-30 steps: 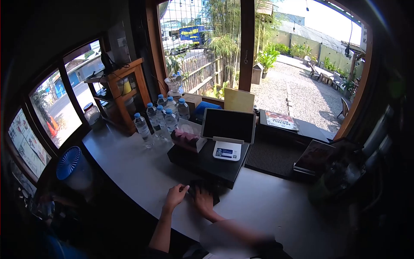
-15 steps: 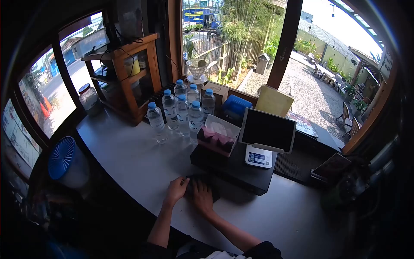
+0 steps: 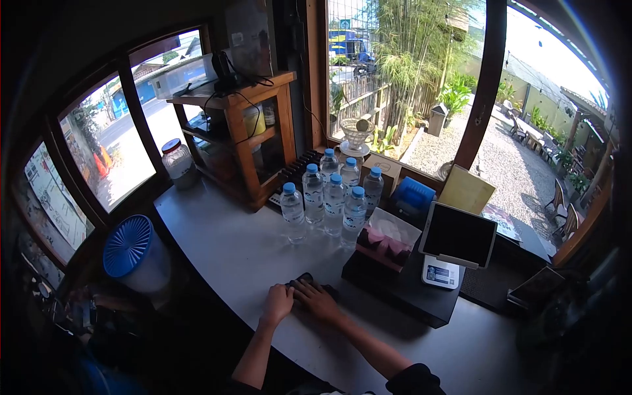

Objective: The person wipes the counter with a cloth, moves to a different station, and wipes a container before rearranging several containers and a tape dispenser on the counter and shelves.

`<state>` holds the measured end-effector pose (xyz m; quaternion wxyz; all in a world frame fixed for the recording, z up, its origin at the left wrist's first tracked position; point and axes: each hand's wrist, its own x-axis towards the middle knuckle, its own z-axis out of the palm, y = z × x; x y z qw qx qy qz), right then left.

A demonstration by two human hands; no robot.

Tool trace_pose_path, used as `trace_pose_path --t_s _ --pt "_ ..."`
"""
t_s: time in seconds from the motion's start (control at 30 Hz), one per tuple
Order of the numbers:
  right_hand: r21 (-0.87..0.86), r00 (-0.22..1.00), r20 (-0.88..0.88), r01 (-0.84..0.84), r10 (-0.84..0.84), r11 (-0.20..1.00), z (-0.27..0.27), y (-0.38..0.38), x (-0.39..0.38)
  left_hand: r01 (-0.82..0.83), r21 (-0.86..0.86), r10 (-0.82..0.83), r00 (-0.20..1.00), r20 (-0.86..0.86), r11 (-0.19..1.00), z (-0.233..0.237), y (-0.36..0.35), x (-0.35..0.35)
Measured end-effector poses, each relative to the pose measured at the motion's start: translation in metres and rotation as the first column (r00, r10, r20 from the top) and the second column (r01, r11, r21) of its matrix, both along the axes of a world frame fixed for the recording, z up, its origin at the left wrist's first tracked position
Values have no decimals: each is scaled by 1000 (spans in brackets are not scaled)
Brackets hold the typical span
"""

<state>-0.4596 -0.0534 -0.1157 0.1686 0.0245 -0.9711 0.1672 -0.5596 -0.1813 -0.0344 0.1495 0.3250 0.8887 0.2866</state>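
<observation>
My head has turned left since a moment ago, and both hands stay on the counter (image 3: 217,250). Six water bottles (image 3: 332,201) stand full and blue-capped; a glass jar (image 3: 178,161) has contents I cannot make out. My right hand (image 3: 318,299) lies flat, fingers spread, on a small black object (image 3: 311,281). My left hand (image 3: 278,304) is half-curled against it; I cannot tell if it grasps anything. The object pokes out beyond my fingertips.

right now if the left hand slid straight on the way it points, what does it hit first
Probably the nearest water bottle, after bare counter; the left hand looks set to just skirt the small dark object.
</observation>
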Motion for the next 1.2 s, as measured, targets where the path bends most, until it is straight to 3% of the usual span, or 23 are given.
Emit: trace_pose_path --t_s 0.1,0.2,0.27,0.3,0.4,0.47,0.5,0.6,0.7,0.8,0.9,1.0,1.1,1.2 --pt "60 980 -43 199 -196 978 -4 22 -17 -30 69 27 999 48 997 1 -1 -1" --pt "5 888 -72 456 -454 890 -14 35 -45 -77 125 71 996 56 989 -15 -6 -8" --pt "34 857 -132 506 -498 862 -13 39 -63 -88 82 83 994 67 993 -8 -5 -8" --pt "44 847 -123 526 -518 849 -10 39 -67 -61 117 62 998 -5 991 -5 -5 -9" --pt "-2 806 -76 588 -587 809 -19 30 -67 -81 95 65 986 155 992 -6 -5 -24" --pt "27 752 -75 658 -654 753 -18 21 -83 -94 56 84 983 161 994 -11 -10 -41" --pt "5 764 -51 645 -643 765 -11 11 -91 -102 39 95 984 152 994 -11 -13 -56" --pt "-31 807 -36 589 -590 807 -12 -36 -129 -173 -56 164 977 -139 983 -24 -32 -111" --pt "27 863 -63 504 -502 863 -22 -80 -199 -269 -10 263 948 -181 963 -28 -57 -179" --pt "41 935 -33 355 -354 934 -15 -99 -270 -249 15 248 952 -180 968 -39 -90 -248" --pt "-3 984 6 175 -175 984 6 -81 -322 -138 126 169 944 -284 982 -48 -119 -286" --pt "-66 1000 11 29 -28 997 21 -68 -351 -65 151 75 996 -57 986 -47 -130 -309" --pt "-95 1000 -11 -8 7 995 26 -73 -365 -33 183 33 999 0 983 -56 -135 -324" --pt "-126 992 -5 -125 126 984 26 -81 -381 -182 28 146 862 485 983 -31 -128 -337"
